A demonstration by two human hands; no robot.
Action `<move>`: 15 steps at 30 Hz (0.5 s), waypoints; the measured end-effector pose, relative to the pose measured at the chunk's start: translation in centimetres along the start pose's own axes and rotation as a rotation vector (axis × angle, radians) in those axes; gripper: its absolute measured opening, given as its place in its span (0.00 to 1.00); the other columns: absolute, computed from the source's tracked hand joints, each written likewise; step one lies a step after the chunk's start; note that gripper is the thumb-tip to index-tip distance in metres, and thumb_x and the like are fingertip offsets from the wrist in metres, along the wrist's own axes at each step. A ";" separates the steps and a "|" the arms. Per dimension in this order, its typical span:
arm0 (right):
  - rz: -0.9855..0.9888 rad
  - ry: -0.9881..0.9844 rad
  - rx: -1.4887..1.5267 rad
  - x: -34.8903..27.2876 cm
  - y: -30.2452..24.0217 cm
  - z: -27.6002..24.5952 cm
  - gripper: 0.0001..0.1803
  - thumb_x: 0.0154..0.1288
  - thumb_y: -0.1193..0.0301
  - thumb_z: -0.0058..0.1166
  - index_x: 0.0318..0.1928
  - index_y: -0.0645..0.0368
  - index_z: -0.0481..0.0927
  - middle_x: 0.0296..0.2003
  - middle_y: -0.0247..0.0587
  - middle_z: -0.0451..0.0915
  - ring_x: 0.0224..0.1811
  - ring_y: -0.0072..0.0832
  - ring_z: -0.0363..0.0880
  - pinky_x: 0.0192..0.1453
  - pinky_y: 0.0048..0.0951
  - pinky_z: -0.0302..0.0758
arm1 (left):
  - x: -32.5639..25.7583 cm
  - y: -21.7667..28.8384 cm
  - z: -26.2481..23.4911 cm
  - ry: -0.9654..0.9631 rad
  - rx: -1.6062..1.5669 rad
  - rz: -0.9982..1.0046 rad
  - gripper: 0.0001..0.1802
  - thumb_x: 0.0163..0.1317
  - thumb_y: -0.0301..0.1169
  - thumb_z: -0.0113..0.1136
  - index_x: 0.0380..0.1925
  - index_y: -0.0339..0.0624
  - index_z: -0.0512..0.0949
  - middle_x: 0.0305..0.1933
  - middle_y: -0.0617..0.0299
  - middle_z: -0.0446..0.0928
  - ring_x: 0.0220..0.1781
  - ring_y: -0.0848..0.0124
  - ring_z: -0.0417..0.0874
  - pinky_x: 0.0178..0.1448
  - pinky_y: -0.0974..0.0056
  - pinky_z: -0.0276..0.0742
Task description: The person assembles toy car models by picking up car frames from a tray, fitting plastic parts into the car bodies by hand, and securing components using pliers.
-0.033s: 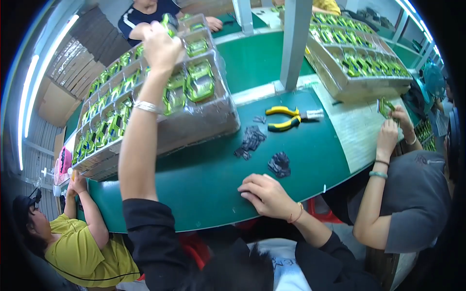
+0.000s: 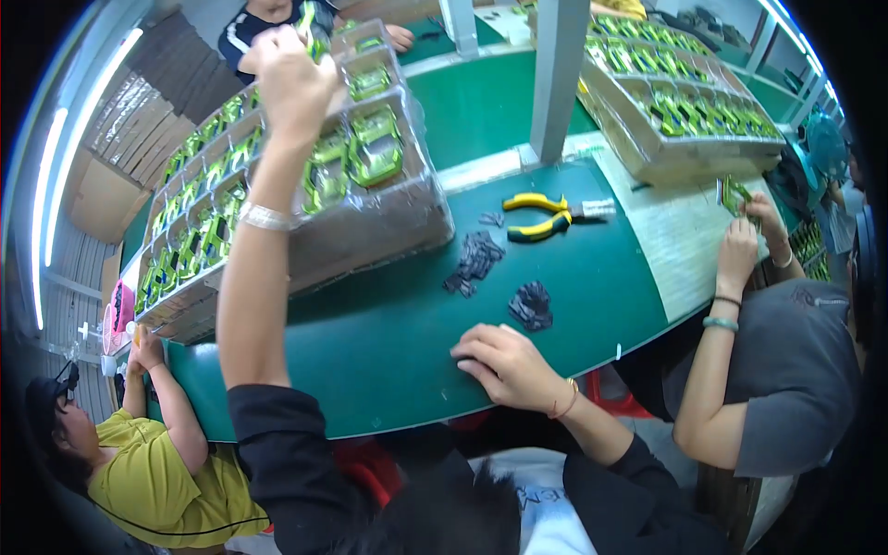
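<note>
My left hand (image 2: 294, 88) reaches far out over a large divided tray (image 2: 430, 190) filled with green plastic frames (image 2: 375, 148). Its fingers are closed round a green plastic piece (image 2: 308, 20), which sticks out beyond them and is partly hidden. My right hand (image 2: 509, 365) rests near the front edge of the green table, fingers curled in; whatever lies under the fingertips is hidden. Beyond it are a bunch of small black strips (image 2: 531, 306) and a looser heap of black strips (image 2: 476, 262). Pliers with yellow and black handles (image 2: 546, 217) lie further back.
A grey post (image 2: 560, 83) rises behind the pliers. Another tray of green parts (image 2: 684, 143) stands at the back right. A co-worker on the right handles a green piece (image 2: 733, 196); another person in yellow-green (image 2: 176, 472) sits at the left, and one more sits across.
My left hand has shifted slightly left and away, with the green piece raised a little at its fingers. My right hand stays in nearly the same place.
</note>
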State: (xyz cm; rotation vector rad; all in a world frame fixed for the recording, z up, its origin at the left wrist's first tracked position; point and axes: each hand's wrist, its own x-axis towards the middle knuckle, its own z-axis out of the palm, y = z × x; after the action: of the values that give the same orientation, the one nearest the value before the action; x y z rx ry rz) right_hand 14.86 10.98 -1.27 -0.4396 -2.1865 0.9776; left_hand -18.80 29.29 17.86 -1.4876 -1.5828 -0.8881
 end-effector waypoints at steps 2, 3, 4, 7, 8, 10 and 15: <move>0.134 -0.005 0.097 -0.3 -0.1 -0.9 0.28 0.67 0.73 0.65 0.65 0.59 0.73 0.49 0.44 0.80 0.42 0.39 0.81 0.48 0.37 0.77 | -1.4 5.4 -5.7 0.073 -0.143 0.249 0.12 0.58 0.24 0.69 0.41 0.34 0.79 0.55 0.43 0.78 0.50 0.45 0.84 0.55 0.48 0.82; 0.272 -0.024 0.239 -0.3 -0.6 -1.1 0.36 0.67 0.73 0.67 0.73 0.59 0.66 0.54 0.45 0.78 0.42 0.37 0.81 0.48 0.37 0.77 | -3.5 6.9 -8.5 0.059 -0.217 0.374 0.10 0.60 0.21 0.67 0.41 0.34 0.79 0.55 0.44 0.79 0.50 0.46 0.84 0.56 0.50 0.82; 0.248 0.093 0.255 -1.0 0.0 -1.0 0.43 0.67 0.71 0.68 0.77 0.59 0.59 0.61 0.49 0.74 0.44 0.36 0.80 0.49 0.37 0.77 | -6.8 9.1 -9.9 -0.027 -0.269 0.427 0.09 0.60 0.19 0.67 0.41 0.33 0.79 0.54 0.44 0.81 0.52 0.48 0.85 0.56 0.51 0.82; -0.004 0.421 0.068 -1.8 0.8 0.2 0.55 0.66 0.60 0.73 0.80 0.61 0.48 0.75 0.63 0.59 0.65 0.48 0.73 0.65 0.45 0.74 | -14.7 13.6 -17.2 -0.275 -0.278 0.517 0.04 0.62 0.19 0.65 0.36 0.29 0.83 0.56 0.44 0.85 0.50 0.55 0.88 0.53 0.60 0.87; -0.020 0.458 -0.048 -2.1 0.3 0.3 0.55 0.65 0.59 0.74 0.80 0.61 0.50 0.75 0.63 0.59 0.68 0.51 0.70 0.69 0.47 0.70 | -17.4 14.2 -18.5 -0.319 -0.283 0.574 0.04 0.62 0.19 0.65 0.36 0.29 0.83 0.57 0.43 0.85 0.51 0.56 0.89 0.52 0.61 0.88; 0.015 0.475 -0.190 -3.0 -1.0 0.1 0.54 0.62 0.54 0.75 0.77 0.61 0.55 0.74 0.64 0.61 0.73 0.56 0.65 0.76 0.53 0.63 | -21.9 14.9 -20.0 -0.403 -0.325 0.585 0.05 0.61 0.21 0.65 0.35 0.29 0.84 0.58 0.42 0.84 0.51 0.57 0.89 0.53 0.62 0.88; 0.014 0.494 -0.190 -4.6 -2.3 1.0 0.33 0.61 0.59 0.74 0.62 0.60 0.77 0.60 0.50 0.79 0.62 0.48 0.76 0.66 0.47 0.72 | -26.8 15.0 -21.2 -0.536 -0.436 0.520 0.08 0.60 0.21 0.64 0.37 0.27 0.85 0.58 0.40 0.83 0.56 0.54 0.88 0.58 0.60 0.88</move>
State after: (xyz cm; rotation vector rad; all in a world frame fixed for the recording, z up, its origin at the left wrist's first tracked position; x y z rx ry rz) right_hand 17.36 6.45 -2.16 -0.7045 -1.8277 0.5885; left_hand -1.84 -0.63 3.46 -2.4638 -1.2735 -0.5701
